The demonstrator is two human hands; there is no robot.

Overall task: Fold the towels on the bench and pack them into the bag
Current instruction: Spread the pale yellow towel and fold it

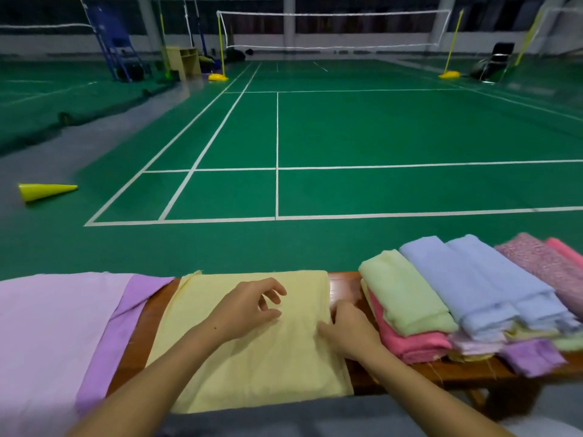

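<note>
Right hand (pixel 345 331) fingertips perhaps tucked under the yellow towel (pixel 252 348) edge, unseen.

A pale yellow towel (pixel 252 351) lies spread across a wooden bench (pixel 344 287). The left hand (pixel 249 307) hovers over its middle, fingers loosely curled; the right hand (pixel 347 329) pinches the towel's right edge. At left, a pink cloth (pixel 47 326) overlies a purple cloth (pixel 126 313). At right sits a stack of folded towels (pixel 457 298), green and blue above pink. Beyond, a green badminton court (pixel 347 137) carries a net (pixel 334 29); a yellow cone (pixel 44 191) lies on its side.
</note>
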